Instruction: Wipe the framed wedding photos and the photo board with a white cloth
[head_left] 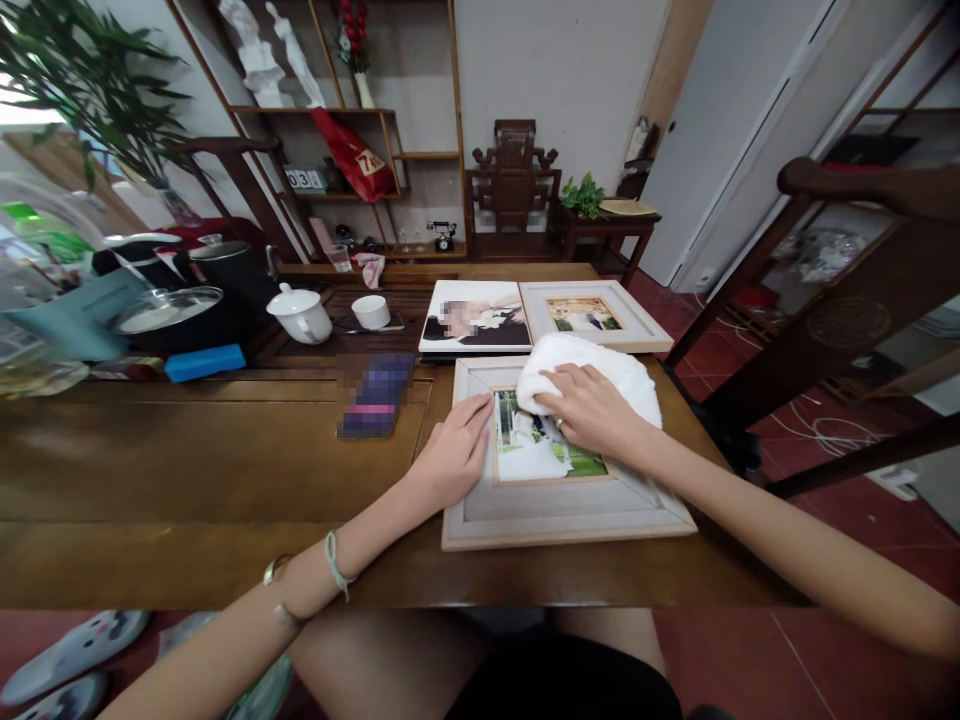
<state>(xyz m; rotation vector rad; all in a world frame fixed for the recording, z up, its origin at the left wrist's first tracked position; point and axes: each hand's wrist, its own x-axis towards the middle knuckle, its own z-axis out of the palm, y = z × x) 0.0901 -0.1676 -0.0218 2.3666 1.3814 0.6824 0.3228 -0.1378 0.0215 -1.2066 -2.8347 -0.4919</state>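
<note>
Head view: the near picture frame (555, 515) lies flat on the wooden bench (187, 460), directly before the person, with its glass facing up. The left hand (450, 455) rests on the frame's left border, fingers extended and flat; its grip is open and holds nothing, serving only to brace the frame. The right hand (592, 410) lies palm down on a bunched white cloth (600, 365), fingers lightly curled over it, so the grip is closed on the cloth and presses it against the upper right part of the glass. Judged from this, the step in hand is wiping the frame's face, with the lower glass and the borders not under the cloth. Further wiping would call for steady downward pressure and the left-hand brace, since the frame lies loose on the bench. Beyond the frame lie an unframed photo print (474, 315) and, touching its right side, a second framed photo (645, 330). A white teapot (301, 313) and a cup (370, 311) stand well apart to the left.
</note>
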